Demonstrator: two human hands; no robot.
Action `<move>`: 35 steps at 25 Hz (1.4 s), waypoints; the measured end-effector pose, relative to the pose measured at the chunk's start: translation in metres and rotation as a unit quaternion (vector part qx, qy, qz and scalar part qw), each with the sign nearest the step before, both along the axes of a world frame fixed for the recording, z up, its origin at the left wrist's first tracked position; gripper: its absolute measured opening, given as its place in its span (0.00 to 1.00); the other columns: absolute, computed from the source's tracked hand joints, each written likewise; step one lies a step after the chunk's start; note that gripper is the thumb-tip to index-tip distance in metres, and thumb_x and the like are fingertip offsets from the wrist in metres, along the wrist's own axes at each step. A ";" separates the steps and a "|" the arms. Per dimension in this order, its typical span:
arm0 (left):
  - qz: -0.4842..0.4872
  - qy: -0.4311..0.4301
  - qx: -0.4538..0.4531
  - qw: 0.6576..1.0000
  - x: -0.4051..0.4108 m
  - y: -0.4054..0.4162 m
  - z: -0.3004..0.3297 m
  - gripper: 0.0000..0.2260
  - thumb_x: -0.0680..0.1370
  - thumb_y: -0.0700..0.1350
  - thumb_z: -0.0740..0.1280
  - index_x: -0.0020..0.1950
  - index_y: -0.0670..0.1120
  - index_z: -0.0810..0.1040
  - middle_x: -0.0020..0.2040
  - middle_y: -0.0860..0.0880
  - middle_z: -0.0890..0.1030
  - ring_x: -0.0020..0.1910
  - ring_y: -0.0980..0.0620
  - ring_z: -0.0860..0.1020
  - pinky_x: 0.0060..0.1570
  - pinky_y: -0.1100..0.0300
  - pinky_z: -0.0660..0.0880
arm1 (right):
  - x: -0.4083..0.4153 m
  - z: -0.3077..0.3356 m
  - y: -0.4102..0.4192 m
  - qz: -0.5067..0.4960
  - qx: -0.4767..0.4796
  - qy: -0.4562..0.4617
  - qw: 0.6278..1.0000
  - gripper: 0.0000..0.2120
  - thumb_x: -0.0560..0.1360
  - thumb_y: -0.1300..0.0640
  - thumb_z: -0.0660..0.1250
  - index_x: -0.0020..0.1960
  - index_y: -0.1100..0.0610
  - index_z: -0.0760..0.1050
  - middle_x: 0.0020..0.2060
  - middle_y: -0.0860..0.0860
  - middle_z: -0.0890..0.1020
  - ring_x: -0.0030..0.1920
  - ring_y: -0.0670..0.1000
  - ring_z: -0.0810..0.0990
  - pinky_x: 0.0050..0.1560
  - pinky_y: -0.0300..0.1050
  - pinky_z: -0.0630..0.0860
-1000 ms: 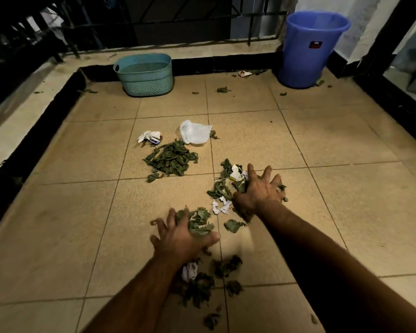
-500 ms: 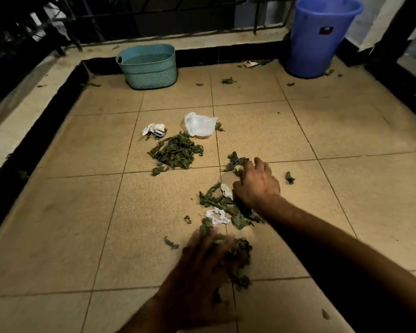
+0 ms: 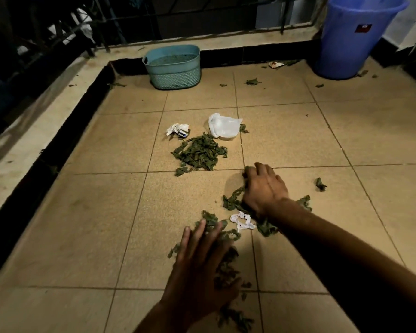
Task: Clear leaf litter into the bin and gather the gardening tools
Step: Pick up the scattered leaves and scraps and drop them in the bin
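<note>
Green leaf litter lies scattered on the tan tiled floor. My left hand (image 3: pixel 199 267) lies flat, fingers spread, over a loose patch of leaves (image 3: pixel 227 267) in the near middle. Further out, my right hand (image 3: pixel 264 188) rests palm down on another patch of leaves (image 3: pixel 233 201), its fingertips curved onto them. A crumpled white paper scrap (image 3: pixel 242 221) lies between the two hands. A denser leaf pile (image 3: pixel 199 153) sits beyond them. The blue bin (image 3: pixel 351 39) stands in the far right corner. No gardening tools are in view.
A teal basket (image 3: pixel 175 68) stands against the far black curb. A white plastic bag (image 3: pixel 223 127) and a crumpled wrapper (image 3: pixel 178 129) lie by the far pile. Stray leaves (image 3: pixel 320 184) dot the tiles toward the bin. A raised ledge and railing run along the left.
Both hands have dragged the leaves toward me and closer together. My left hand pulled back and flattened over the near patch, and my right hand slid left across its patch.
</note>
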State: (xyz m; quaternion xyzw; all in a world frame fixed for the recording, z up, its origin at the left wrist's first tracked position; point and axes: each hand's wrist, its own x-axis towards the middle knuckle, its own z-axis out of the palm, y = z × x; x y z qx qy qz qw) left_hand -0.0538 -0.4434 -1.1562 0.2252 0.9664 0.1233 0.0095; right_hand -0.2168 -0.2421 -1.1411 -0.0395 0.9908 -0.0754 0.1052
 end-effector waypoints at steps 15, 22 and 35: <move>-0.114 -0.047 -0.083 0.989 -0.005 0.041 0.026 0.44 0.73 0.78 0.54 0.82 0.56 0.53 0.83 0.49 0.48 0.81 0.43 0.44 0.77 0.35 0.46 | 0.009 0.026 0.059 -0.159 -0.104 -0.076 0.979 0.45 0.75 0.55 0.70 0.83 0.49 0.46 0.82 0.52 0.45 0.81 0.57 0.49 0.77 0.64 0.58; -0.175 -0.080 -0.238 0.952 0.022 -0.012 -0.021 0.26 0.80 0.63 0.53 0.73 0.55 0.72 0.75 0.48 0.72 0.76 0.39 0.61 0.74 0.42 0.46 | 0.009 0.005 0.020 -0.048 -0.049 -0.122 0.990 0.36 0.78 0.50 0.60 0.82 0.48 0.49 0.82 0.52 0.49 0.81 0.58 0.50 0.78 0.63 0.53; 0.231 -0.257 -0.002 0.938 -0.007 0.006 0.016 0.65 0.47 0.87 0.40 0.77 0.56 0.26 0.79 0.46 0.27 0.78 0.42 0.30 0.78 0.44 0.38 | 0.066 0.001 0.094 -0.214 -0.138 -0.043 0.966 0.26 0.82 0.42 0.54 0.76 0.53 0.63 0.71 0.57 0.69 0.67 0.58 0.73 0.66 0.61 0.73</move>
